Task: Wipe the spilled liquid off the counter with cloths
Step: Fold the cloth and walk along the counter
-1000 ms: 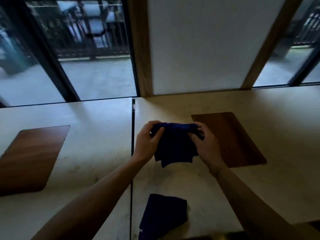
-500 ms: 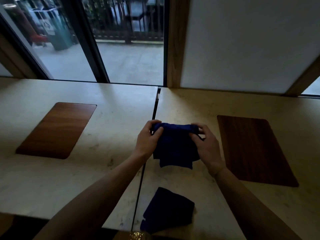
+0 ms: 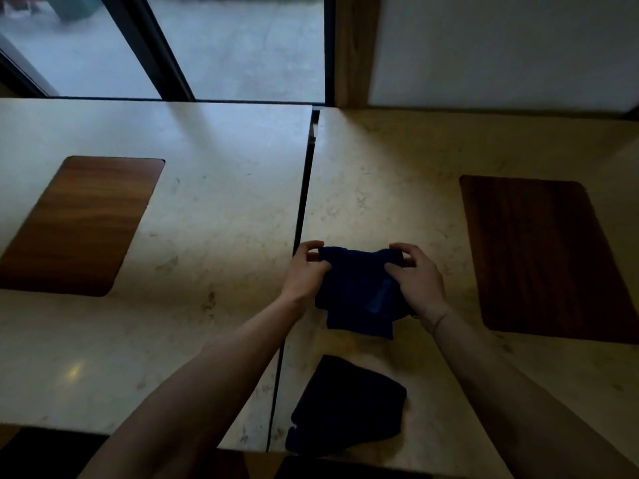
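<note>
- The tabletop [image 3: 207,209] is pale marble-looking stone in two slabs, with a thin dark seam [image 3: 300,219] running front to back between them. Windows and a white wall panel sit behind it.
- Two dark wood mats are on it, well apart: the left mat [image 3: 79,226] on the left slab, the right mat [image 3: 539,257] on the right slab.
- A second blue cloth [image 3: 345,406] lies crumpled flat on the right slab, close to the near edge and just beside the seam. Nobody's touching that one.
- The blue cloth [image 3: 356,295] I'm working with is up off the stone, above the right slab right next to the seam, between the two mats. It hangs down bunched and folded over itself.
- My left hand [image 3: 306,271] is pinching its top left corner, thumb and fingers closed on the fabric.
- My right hand [image 3: 416,274] has the top right corner the same way, fingers curled over the edge.
- Honestly can't make out any spilled liquid, the lighting's too dim, just some faint smudgy marks on the stone.
</note>
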Demonstrator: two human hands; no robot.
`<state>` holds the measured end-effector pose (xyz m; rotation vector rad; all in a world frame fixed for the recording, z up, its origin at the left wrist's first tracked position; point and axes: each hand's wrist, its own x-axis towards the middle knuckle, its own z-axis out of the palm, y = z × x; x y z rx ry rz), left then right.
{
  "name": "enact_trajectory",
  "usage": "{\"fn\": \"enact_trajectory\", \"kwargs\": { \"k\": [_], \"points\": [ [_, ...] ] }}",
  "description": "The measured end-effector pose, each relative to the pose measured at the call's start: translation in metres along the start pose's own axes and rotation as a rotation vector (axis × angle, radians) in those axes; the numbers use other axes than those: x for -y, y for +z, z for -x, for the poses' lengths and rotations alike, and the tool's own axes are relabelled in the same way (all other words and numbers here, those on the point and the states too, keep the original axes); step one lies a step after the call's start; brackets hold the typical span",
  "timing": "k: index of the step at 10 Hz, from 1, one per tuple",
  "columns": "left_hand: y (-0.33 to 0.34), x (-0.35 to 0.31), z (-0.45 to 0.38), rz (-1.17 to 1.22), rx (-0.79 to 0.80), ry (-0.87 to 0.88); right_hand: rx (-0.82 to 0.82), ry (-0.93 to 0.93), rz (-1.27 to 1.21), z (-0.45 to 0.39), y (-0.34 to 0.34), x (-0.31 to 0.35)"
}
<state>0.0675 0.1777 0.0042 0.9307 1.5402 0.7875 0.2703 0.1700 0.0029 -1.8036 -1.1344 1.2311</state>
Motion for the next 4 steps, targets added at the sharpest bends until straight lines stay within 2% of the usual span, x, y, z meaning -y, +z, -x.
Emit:
{"fn": "enact_trajectory", "kwargs": {
  "k": [2,4],
  "points": [
    [0.004,0.020,-0.024,-0.245,-0.016,0.046,-0.018,-0.014,0.199,-0.026,0.018,-0.020],
    [-0.003,0.025,-0.017,-0.345,-0.056,0.120,-0.046,-0.069,0.398,-0.020,0.018,-0.025]
  ]
}}
